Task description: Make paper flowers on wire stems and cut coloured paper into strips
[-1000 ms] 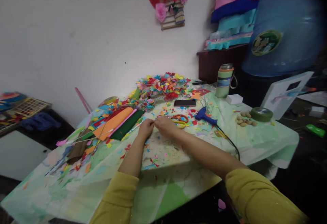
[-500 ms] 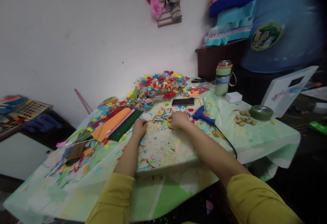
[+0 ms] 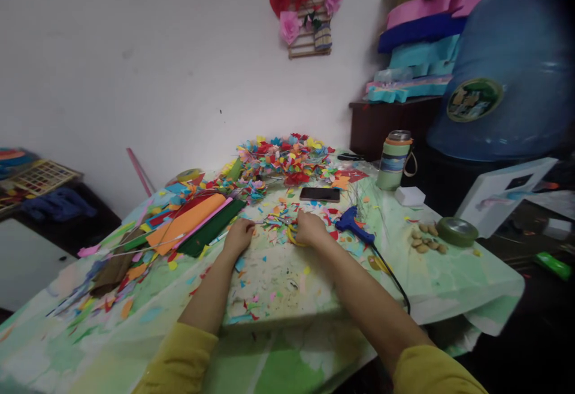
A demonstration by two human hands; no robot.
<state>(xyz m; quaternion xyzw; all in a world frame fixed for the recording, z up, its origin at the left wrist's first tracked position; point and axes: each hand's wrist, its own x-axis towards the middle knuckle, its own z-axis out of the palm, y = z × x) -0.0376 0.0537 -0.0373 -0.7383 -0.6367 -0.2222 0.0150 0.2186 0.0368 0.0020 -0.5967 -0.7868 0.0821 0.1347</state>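
Observation:
My left hand (image 3: 239, 237) is closed in a pinch at the left of the cleared patch of table. A thin wire (image 3: 258, 223) sticks out from its fingertips toward the right. My right hand (image 3: 311, 228) is curled over the yellow handles of a pair of scissors (image 3: 293, 237), whose blades point left among small paper scraps (image 3: 274, 219). Its fingertips are partly hidden. Right of that hand lies a blue glue gun (image 3: 354, 224) with a black cord. A dark phone (image 3: 320, 194) lies just beyond the hands.
Colourful paper flowers (image 3: 287, 157) pile at the back. Orange (image 3: 184, 223) and dark green paper (image 3: 213, 226) lie left, near a brown roll (image 3: 114, 268). At right are a green flask (image 3: 392, 163), a white block (image 3: 409, 196), green tape (image 3: 457, 231) and several nut-like pieces (image 3: 426, 238).
The view has tilted up and turned slightly, so the table appears lower. Both hands stay near the same places, my right one still at the scissors.

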